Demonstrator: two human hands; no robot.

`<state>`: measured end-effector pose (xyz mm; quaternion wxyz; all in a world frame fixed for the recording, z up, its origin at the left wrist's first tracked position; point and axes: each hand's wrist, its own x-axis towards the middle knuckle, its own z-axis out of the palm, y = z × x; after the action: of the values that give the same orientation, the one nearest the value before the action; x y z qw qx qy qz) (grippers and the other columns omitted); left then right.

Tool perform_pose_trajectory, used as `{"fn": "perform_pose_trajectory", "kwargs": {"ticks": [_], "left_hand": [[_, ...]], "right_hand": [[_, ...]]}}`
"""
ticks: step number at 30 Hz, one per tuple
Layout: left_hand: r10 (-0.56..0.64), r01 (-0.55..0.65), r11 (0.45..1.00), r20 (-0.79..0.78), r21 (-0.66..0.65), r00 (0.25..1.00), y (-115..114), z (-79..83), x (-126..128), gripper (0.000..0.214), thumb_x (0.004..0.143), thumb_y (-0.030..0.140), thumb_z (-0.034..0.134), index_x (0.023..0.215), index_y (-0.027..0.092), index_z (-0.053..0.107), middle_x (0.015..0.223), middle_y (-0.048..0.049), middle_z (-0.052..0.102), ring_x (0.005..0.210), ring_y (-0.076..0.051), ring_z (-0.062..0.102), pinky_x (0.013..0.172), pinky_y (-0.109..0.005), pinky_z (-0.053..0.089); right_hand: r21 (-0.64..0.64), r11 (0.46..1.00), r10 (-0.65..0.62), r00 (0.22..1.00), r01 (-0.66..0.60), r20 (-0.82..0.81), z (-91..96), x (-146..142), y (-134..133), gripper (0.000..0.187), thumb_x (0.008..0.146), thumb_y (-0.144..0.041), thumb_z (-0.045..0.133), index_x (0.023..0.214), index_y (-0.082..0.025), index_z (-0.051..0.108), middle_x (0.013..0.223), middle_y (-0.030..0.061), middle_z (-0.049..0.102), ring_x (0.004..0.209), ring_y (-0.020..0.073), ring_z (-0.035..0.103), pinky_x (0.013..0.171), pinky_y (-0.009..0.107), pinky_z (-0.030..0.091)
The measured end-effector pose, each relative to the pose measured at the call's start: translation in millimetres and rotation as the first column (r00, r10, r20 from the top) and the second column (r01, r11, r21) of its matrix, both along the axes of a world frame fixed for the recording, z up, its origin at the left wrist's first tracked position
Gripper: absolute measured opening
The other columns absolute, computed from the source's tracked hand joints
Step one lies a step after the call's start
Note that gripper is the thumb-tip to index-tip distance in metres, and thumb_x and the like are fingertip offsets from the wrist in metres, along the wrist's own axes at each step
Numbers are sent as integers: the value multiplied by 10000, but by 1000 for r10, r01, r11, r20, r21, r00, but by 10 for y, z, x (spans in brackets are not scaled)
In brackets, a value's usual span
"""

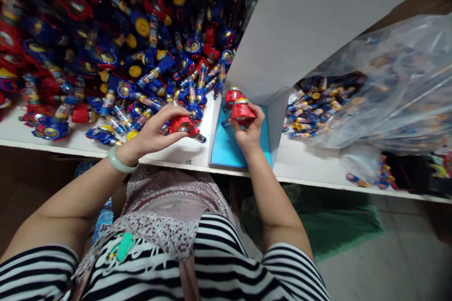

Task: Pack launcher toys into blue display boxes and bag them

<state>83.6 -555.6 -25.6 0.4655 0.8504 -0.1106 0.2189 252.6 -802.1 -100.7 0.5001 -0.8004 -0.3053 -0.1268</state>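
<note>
My left hand is curled round a red plastic toy part at the near edge of a big heap of blue, red and yellow toy pieces. A pale green bangle sits on that wrist. My right hand grips another red toy piece and holds it over a low box with a turquoise floor. Both hands hover just above the white table.
A tall white cardboard flap rises behind the turquoise box. To the right lies a clear plastic bag with several small blue and yellow tubes. A green cloth lies on the floor below.
</note>
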Motion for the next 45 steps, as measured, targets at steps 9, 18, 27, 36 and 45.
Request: {"fn": "perform_pose_trajectory", "kwargs": {"ticks": [9, 18, 27, 36, 45], "left_hand": [[-17, 5, 995, 132, 95, 991, -218, 237, 147, 401, 884, 385, 716, 1244, 234, 623, 1204, -91, 597, 1167, -234, 594, 1032, -432, 520], [-18, 34, 980, -85, 196, 996, -225, 173, 592, 612, 888, 505, 673, 1431, 298, 482, 1393, -91, 498, 1330, -311, 471, 1118, -515, 442], [202, -30, 857, -282, 515, 938, -48, -616, 796, 516, 807, 233, 745, 1303, 180, 612, 1574, -214, 276, 1347, -450, 403, 1103, -632, 369], [159, -177, 979, -172, -100, 972, 379, -259, 800, 273, 876, 359, 631, 1082, 180, 644, 1184, -69, 629, 1124, -221, 606, 1012, -412, 510], [102, 81, 813, -279, 576, 955, 337, -360, 1078, 683, 725, 16, 571, 1387, 189, 564, 1561, -151, 420, 1486, -381, 297, 1191, -641, 276]], "right_hand": [[-264, 963, 82, 994, -61, 71, 538, -295, -164, 749, 848, -531, 683, 1485, -327, 346, 1421, 121, 500, 1281, 329, 518, 1066, 586, 487], [-137, 981, 128, 990, -135, -62, 723, -626, -331, 867, 841, -568, 687, 1528, -370, 196, 1455, 119, 453, 1289, 325, 572, 987, 516, 582], [-114, 985, 123, 992, -126, -29, 28, -577, -413, 685, 872, -442, 656, 1446, -343, 295, 1367, 120, 529, 1226, 310, 613, 969, 527, 574], [-254, 879, 367, 913, -404, -180, 653, -502, -434, 799, 856, -528, 688, 1537, -360, 306, 1492, 90, 516, 1293, 299, 568, 1037, 501, 528], [-683, 692, 390, 917, -234, 81, 1379, 37, 600, 262, 888, -241, 661, 1146, -246, 707, 1144, 103, 725, 1111, 317, 632, 995, 526, 463]]}}
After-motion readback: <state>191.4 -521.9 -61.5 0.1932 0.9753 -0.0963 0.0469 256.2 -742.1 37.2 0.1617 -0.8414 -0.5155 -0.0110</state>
